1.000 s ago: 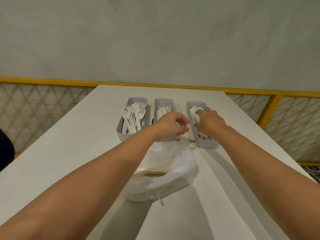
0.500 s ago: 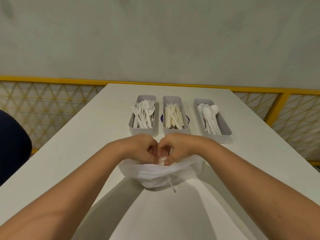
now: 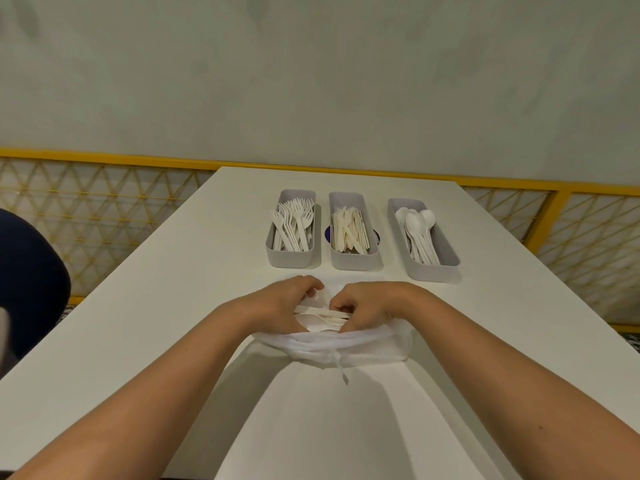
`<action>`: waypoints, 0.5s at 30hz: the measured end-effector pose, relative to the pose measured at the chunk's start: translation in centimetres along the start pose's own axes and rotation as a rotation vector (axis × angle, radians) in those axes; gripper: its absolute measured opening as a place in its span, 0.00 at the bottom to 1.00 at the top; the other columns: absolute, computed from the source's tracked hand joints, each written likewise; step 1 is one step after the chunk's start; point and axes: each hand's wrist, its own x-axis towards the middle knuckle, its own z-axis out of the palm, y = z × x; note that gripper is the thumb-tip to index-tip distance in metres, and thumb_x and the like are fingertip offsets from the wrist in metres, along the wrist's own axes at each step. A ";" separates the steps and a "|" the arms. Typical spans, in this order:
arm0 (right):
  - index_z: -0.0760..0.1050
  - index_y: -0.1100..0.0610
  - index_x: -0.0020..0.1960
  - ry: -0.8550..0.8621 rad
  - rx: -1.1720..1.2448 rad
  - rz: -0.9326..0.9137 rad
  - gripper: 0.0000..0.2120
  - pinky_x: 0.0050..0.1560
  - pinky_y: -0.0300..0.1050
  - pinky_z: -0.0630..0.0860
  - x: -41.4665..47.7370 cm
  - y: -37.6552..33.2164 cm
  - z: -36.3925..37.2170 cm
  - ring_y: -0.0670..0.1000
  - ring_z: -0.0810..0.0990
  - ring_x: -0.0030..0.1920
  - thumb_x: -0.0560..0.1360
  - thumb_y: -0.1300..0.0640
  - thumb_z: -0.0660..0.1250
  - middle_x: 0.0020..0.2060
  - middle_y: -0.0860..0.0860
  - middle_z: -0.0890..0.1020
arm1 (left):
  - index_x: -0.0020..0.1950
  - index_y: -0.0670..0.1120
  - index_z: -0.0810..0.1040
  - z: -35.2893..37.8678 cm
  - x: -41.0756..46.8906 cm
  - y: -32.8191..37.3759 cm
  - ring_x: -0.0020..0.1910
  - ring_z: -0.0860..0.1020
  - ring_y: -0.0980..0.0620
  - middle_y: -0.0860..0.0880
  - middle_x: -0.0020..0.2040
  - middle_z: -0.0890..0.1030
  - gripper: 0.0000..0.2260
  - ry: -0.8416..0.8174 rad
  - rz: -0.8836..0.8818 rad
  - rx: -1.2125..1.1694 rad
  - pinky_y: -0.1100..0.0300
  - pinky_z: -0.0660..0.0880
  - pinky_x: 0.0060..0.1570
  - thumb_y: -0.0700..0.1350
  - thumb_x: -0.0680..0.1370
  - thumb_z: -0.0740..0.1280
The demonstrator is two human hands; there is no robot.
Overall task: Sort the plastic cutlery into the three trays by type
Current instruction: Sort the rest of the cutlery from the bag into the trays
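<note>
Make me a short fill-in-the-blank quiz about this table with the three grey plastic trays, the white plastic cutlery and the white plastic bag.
1. The left grey plastic tray holds white plastic ____.
2. The white plastic spoons lie in the ____ grey tray.
3. The white plastic knives fill the ____ grey tray.
4. The left hand and right hand both reach into the crumpled white plastic ____ on the white table.

Missing words: forks; right; middle; bag
</note>
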 end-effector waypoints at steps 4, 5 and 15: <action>0.68 0.56 0.40 0.083 0.031 -0.041 0.06 0.36 0.42 0.61 -0.4 0.2 0.7 0.48 0.64 0.33 0.73 0.58 0.64 0.32 0.48 0.67 | 0.72 0.51 0.58 0.4 -0.4 -1.7 0.68 0.67 0.57 0.54 0.68 0.68 0.39 0.031 -0.013 -0.152 0.64 0.65 0.66 0.48 0.68 0.76; 0.69 0.55 0.42 0.085 0.042 -0.049 0.04 0.38 0.42 0.62 -0.4 0.3 0.8 0.48 0.65 0.34 0.74 0.58 0.64 0.33 0.48 0.68 | 0.72 0.51 0.57 0.5 -0.5 -2.0 0.68 0.67 0.57 0.54 0.67 0.68 0.39 0.038 -0.011 -0.195 0.64 0.65 0.66 0.47 0.67 0.76; 0.70 0.55 0.39 0.065 0.403 -0.034 0.09 0.36 0.41 0.58 -0.7 1.7 1.4 0.46 0.62 0.32 0.76 0.55 0.66 0.31 0.47 0.65 | 0.69 0.51 0.61 0.4 -0.9 -3.1 0.60 0.72 0.58 0.53 0.60 0.73 0.36 0.058 -0.010 -0.512 0.73 0.68 0.56 0.40 0.67 0.76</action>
